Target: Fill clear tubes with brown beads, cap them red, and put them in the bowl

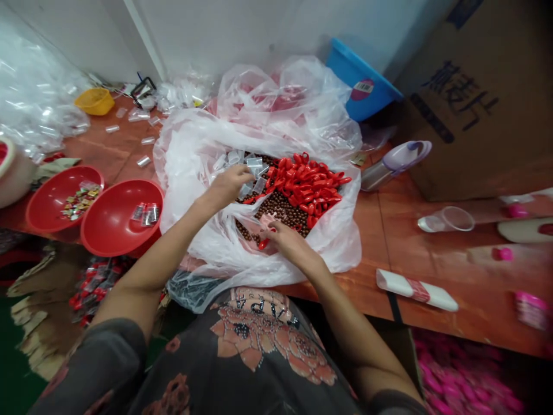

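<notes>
Where both arms reach: over a white plastic bag (pixel 341 242) that lies open on the reddish table (pixel 371 242), just past the person's flowered shirt (pixel 268 346).
Left hand (pixel 231 181): fingers bent among the clear plastic pieces (pixel 254 164), at the bag's left side; from where I stand I can't tell whether one is gripped.
Right hand (pixel 289 242): palm down, fingers curled beside a pale pinkish piece (pixel 266 220) near the front of the bag; I can't make out whether they close on it.
Brown beads (pixel 280 207): spread through the middle of the bag, between and around the other pieces.
Red plastic pieces (pixel 306 184): heaped at the right of the beads, inside the bag, with a stray red one (pixel 263 244) near the right hand's fingertips.
Red bowls: two, at the left of the bag, the nearer (pixel 116 230) with a few clear-and-red pieces (pixel 149 214), the farther (pixel 43 202) with small colourful bits (pixel 80 202).
Back of the table: a yellow basket (pixel 94 102) on the left, a tilted blue basin (pixel 363 80) on the right.
Right side: a lilac-topped bottle (pixel 395 164) before a big cardboard box (pixel 484 104), and a clear cup (pixel 455 219) lying on its side.
</notes>
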`<state>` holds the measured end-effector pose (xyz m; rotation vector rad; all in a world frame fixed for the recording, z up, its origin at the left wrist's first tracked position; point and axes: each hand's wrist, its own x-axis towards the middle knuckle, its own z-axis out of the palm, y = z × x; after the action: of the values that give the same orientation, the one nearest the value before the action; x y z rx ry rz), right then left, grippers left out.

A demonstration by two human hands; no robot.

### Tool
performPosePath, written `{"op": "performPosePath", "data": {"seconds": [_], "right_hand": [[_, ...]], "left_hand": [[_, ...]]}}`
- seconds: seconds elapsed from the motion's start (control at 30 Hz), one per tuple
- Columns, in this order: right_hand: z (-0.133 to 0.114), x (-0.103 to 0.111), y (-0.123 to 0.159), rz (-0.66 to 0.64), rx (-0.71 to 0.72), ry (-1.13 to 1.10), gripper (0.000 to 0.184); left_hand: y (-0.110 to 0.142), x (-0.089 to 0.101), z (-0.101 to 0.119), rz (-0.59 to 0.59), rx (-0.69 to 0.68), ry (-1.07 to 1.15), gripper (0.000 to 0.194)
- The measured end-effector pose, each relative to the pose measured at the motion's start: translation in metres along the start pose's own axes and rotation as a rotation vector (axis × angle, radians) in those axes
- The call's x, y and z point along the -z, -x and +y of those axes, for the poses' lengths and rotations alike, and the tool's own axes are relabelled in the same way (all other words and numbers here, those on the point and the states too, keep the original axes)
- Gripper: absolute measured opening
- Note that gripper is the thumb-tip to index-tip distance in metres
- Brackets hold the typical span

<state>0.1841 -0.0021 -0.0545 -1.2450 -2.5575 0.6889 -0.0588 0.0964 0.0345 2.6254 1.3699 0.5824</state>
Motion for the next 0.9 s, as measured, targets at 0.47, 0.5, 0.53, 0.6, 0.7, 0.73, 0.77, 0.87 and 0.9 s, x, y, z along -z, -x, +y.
{"op": "performPosePath", "data": {"seconds": [0.47,0.5,0.53,0.6,0.7,0.73,0.77,0.87,0.9], "right_hand": [[0.005,-0.005,0.033,0.252,-0.411,-0.273,0.023],[0.007,-0.005,0.035,0.239,-0.451,-0.279,0.021],[0.008,-0.005,0.037,0.229,-0.482,-0.281,0.019],[0.012,-0.008,0.038,0.229,-0.504,-0.293,0.018],[0.016,-0.013,0.039,0.274,-0.481,-0.314,0.019],[0.016,-0.014,0.04,0.284,-0.468,-0.315,0.019],[0.016,-0.014,0.04,0.29,-0.459,-0.317,0.019],[0.016,-0.015,0.042,0.294,-0.435,-0.322,0.021],[0.015,-0.014,0.043,0.296,-0.426,-0.324,0.021]], "left_hand": [[-0.036,-0.053,-0.002,-0.18,0.06,0.14,0.025],[-0.029,-0.052,0.008,-0.202,0.179,0.292,0.027],[-0.022,-0.052,0.019,-0.252,0.311,0.458,0.027],[-0.008,-0.058,0.039,-0.401,0.58,0.76,0.023],[0.005,-0.076,0.061,-0.482,0.894,0.97,0.009],[0.006,-0.083,0.065,-0.462,0.965,0.989,0.007],[0.005,-0.088,0.067,-0.433,1.022,0.997,0.01],[-0.002,-0.102,0.068,-0.282,1.052,0.973,0.03],[-0.003,-0.105,0.067,-0.215,1.027,0.95,0.034]]}}
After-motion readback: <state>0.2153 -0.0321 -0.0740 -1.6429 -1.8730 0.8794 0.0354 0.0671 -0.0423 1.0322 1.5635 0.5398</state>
